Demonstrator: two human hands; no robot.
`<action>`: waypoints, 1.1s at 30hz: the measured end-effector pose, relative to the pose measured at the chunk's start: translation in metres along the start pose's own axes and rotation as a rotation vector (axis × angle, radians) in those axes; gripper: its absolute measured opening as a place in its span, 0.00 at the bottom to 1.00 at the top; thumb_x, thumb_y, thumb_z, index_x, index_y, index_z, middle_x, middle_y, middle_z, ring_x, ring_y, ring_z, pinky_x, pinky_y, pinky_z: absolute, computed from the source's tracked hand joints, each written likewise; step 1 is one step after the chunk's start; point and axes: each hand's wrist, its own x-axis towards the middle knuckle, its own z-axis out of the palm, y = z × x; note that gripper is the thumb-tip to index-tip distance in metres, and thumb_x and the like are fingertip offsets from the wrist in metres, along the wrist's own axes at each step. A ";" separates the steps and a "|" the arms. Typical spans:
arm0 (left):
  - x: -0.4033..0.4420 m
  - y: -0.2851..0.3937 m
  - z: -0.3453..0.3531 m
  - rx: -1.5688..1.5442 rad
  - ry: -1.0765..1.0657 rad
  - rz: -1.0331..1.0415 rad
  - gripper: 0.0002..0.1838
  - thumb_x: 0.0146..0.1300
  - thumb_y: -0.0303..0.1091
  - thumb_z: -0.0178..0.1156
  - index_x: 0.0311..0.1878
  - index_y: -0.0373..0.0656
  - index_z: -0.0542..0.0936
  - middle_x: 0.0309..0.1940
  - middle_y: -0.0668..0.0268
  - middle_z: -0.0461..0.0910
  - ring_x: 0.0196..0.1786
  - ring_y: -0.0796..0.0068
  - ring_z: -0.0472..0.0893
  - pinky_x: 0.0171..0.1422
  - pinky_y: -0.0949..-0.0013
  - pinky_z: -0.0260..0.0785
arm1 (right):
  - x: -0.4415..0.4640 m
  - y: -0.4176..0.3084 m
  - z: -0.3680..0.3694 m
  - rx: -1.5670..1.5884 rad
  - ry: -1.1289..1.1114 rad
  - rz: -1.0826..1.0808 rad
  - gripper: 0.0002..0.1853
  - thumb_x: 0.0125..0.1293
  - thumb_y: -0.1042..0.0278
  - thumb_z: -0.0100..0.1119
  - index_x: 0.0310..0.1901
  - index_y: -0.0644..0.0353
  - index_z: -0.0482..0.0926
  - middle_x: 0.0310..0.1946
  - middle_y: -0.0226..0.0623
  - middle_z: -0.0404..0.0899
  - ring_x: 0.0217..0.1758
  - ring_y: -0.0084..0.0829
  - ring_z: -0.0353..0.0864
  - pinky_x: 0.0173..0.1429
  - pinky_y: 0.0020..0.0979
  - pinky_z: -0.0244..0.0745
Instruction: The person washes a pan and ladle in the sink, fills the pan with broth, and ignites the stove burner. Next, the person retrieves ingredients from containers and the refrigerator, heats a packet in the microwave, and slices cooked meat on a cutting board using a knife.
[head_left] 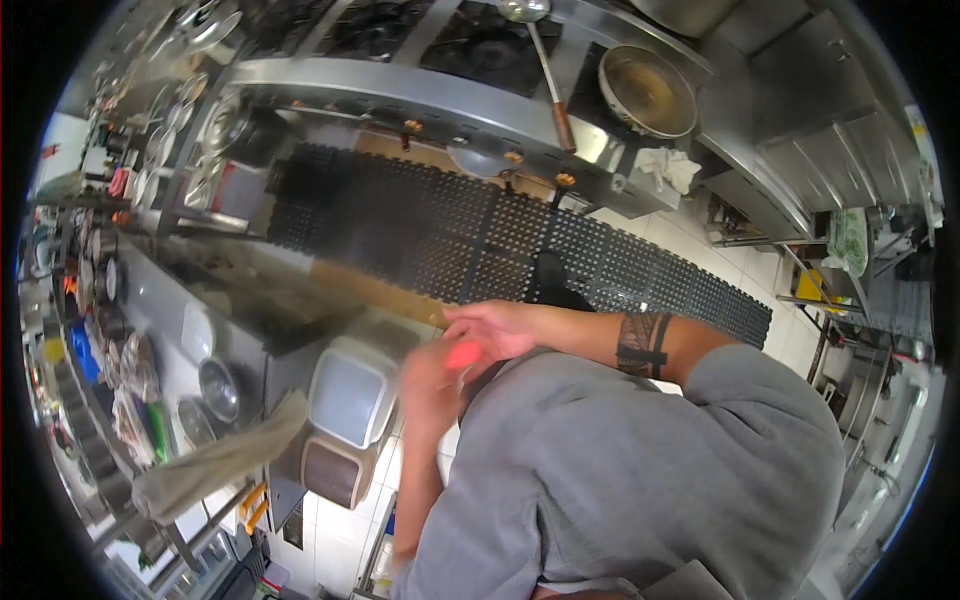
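Note:
My two hands meet in front of my chest, at the middle of the head view. My right hand point(495, 328), on the tattooed arm, is closed with its fingers bent toward the other hand. My left hand point(432, 385) is smeared by motion, so its fingers are unclear. Between the palms shows a bright red-orange patch point(463, 355). What it belongs to is hidden and blurred.
Ahead stands a stove point(400, 90) with a pan point(648, 92), a wooden-handled ladle point(550, 80) and a white cloth point(668, 168). Black rubber matting point(480, 230) covers the floor. Lidded bins point(350, 395) and a steel counter point(165, 300) with bowls are at my left.

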 end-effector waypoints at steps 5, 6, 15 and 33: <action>0.137 -0.017 0.175 -0.320 -0.345 0.124 0.16 0.61 0.33 0.73 0.51 0.40 0.85 0.49 0.54 0.86 0.54 0.53 0.84 0.59 0.57 0.77 | -0.146 -0.022 -0.160 -0.198 0.493 -0.263 0.15 0.73 0.64 0.62 0.54 0.65 0.81 0.40 0.41 0.84 0.35 0.31 0.86 0.34 0.33 0.81; 0.157 -0.057 0.212 -0.313 -0.383 0.060 0.17 0.62 0.36 0.72 0.53 0.40 0.85 0.50 0.53 0.85 0.57 0.52 0.83 0.61 0.56 0.77 | -0.188 -0.031 -0.163 -0.254 0.647 -0.211 0.16 0.70 0.68 0.65 0.55 0.65 0.80 0.39 0.39 0.83 0.31 0.29 0.84 0.32 0.32 0.79; 0.382 -0.221 0.443 0.211 -0.128 -0.502 0.36 0.57 0.40 0.72 0.67 0.34 0.74 0.53 0.44 0.82 0.62 0.39 0.78 0.67 0.49 0.74 | -0.349 -0.102 -0.215 -0.404 1.149 -0.398 0.24 0.73 0.70 0.60 0.66 0.58 0.64 0.42 0.37 0.78 0.31 0.24 0.79 0.33 0.28 0.76; 0.317 -0.035 0.316 -1.247 -0.874 -0.625 0.35 0.78 0.56 0.56 0.68 0.28 0.73 0.47 0.52 0.86 0.40 0.63 0.87 0.44 0.62 0.85 | -0.298 -0.262 -0.286 -0.491 1.460 -0.370 0.15 0.75 0.52 0.56 0.50 0.56 0.76 0.26 0.30 0.70 0.16 0.18 0.61 0.16 0.25 0.53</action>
